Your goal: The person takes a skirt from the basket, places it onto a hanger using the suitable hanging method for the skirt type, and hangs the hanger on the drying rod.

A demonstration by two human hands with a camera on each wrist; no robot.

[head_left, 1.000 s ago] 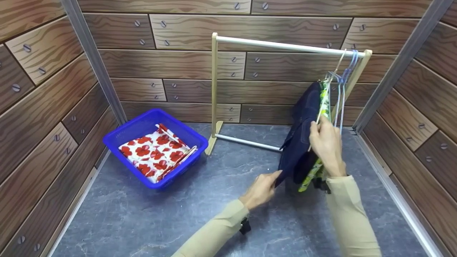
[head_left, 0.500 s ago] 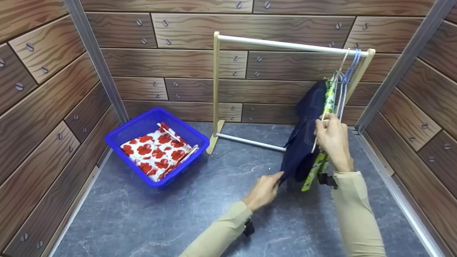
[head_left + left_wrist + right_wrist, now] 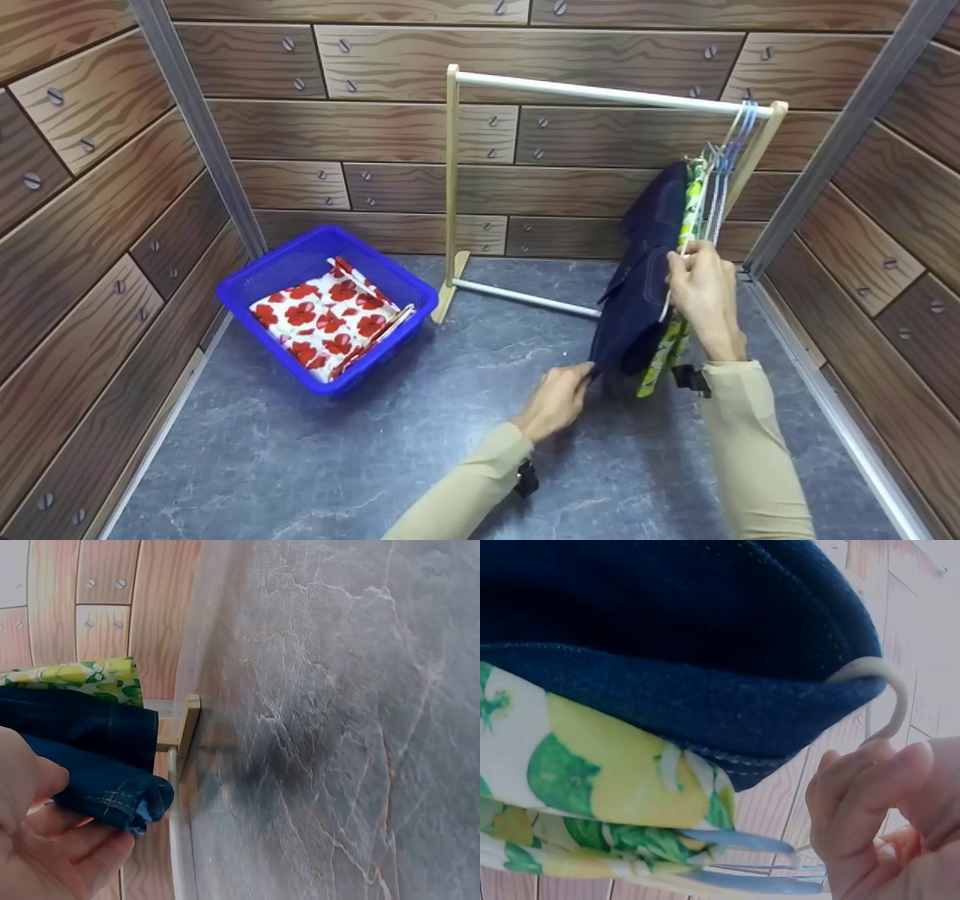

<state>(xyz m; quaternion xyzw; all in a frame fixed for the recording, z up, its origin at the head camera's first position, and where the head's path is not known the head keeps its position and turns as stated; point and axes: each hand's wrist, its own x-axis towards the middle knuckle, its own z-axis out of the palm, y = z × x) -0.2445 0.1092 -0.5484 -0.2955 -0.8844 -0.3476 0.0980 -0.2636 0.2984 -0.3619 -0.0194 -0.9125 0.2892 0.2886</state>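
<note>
A dark blue denim garment [image 3: 641, 262] hangs toward the rack's right end on a white hanger [image 3: 897, 701], whose curved end pokes out of the cloth in the right wrist view. My right hand [image 3: 705, 296] pinches the hanger near that end. Lower down, my left hand [image 3: 553, 401] grips the garment's bottom edge; in the left wrist view its thumb lies over the stitched hem [image 3: 116, 795], fingers beneath. Right behind the denim is a yellow-green lemon-print garment [image 3: 622, 772], close to my right hand.
The rack has a white top rail [image 3: 577, 90] and wooden posts [image 3: 451, 180]. Blue hangers [image 3: 742, 135] crowd its right end. At left, a blue plastic basket [image 3: 259, 330] holds folded red-flowered white cloth [image 3: 330, 319]. Wood-patterned walls [image 3: 375, 135] enclose the grey floor [image 3: 300, 457].
The white hanger's hook has slid right along the rail to the blue hangers. The denim garment and both hands have shifted slightly right with it, grips unchanged.
</note>
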